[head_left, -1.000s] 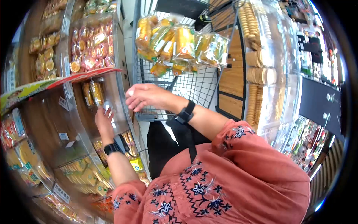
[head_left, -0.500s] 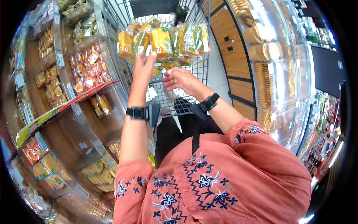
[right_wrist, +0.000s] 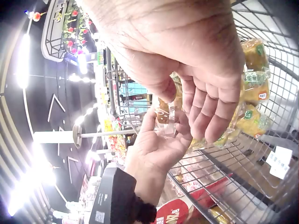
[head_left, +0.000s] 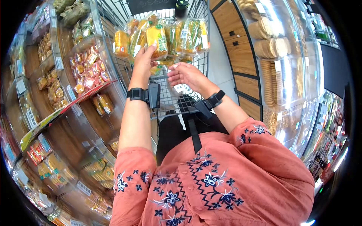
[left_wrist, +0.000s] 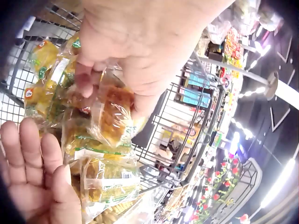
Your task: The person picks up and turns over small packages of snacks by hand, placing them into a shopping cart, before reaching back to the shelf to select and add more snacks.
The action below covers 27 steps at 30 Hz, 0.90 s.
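Note:
My left hand (head_left: 143, 64) grips a clear-wrapped bread (head_left: 156, 39) over the shopping cart, thumb on one side and fingers on the other. Up close in the left wrist view, the wrapped bread (left_wrist: 114, 112) looks golden brown. Around it are several more wrapped breads (head_left: 191, 35), in yellow and green packaging, piled across the cart. A little to the right, my right hand (head_left: 187, 78) hovers over the cart's wire basket (head_left: 166, 88) with relaxed, slightly bent fingers and nothing in them. Its palm and fingers (left_wrist: 30, 154) show in the left wrist view.
Shelves on the left hold wrapped snacks, with pink-wrapped ones (head_left: 90, 69) in a clear bin and two wrapped breads (head_left: 102, 103) below. To the right is a wood-fronted cabinet (head_left: 235, 56) and stacked round biscuits (head_left: 269, 47) behind clear panels.
My left hand has moved from the shelf bin on the left to the breads in the cart. The view has turned toward the cart, and my right hand now sits beside the left.

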{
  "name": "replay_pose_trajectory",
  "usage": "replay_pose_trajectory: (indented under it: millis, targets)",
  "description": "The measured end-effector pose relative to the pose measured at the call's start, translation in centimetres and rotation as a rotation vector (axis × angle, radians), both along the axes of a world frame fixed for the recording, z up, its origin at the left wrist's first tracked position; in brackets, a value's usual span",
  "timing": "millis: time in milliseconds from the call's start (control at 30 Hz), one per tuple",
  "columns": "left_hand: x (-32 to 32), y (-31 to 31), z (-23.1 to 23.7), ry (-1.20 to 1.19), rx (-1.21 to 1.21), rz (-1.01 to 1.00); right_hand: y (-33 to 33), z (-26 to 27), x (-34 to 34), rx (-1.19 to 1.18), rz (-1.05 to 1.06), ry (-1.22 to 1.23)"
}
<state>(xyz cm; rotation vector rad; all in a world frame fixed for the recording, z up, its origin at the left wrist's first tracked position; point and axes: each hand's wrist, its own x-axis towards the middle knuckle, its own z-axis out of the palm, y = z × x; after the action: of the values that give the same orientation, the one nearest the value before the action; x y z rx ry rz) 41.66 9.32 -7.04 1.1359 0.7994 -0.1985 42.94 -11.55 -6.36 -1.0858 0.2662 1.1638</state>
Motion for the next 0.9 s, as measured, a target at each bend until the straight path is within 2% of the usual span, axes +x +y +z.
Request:
replay_pose_trajectory:
  millis: [100, 200, 233, 433, 700, 900]
  targets:
    - [-2.3, 0.4, 0.8, -0.099, -0.231, 0.096, 0.5, 0.2, 0.5, -0.013, 0.005, -0.008]
    - [-5.3, 0.5, 2.7, -0.193, -0.261, 0.123, 1.9, 1.7, 0.6, 0.064, -0.074, -0.014]
    - [-6.4, 0.7, 3.1, -0.205, -0.250, 0.113, 2.4, 2.2, 0.8, 0.129, -0.014, -0.060]
    - [-11.8, 1.8, 4.2, -0.139, -0.066, 0.135, 6.3, 2.8, 0.7, 0.273, 0.013, -0.062]
    - [-16.5, 2.5, 5.9, -0.086, 0.075, 0.232, 10.8, 2.2, -2.8, 0.134, 0.187, -0.088]
    - [-20.6, 4.5, 5.3, -0.078, 0.083, 0.283, 13.6, 1.2, -5.6, 0.199, 0.257, -0.004]
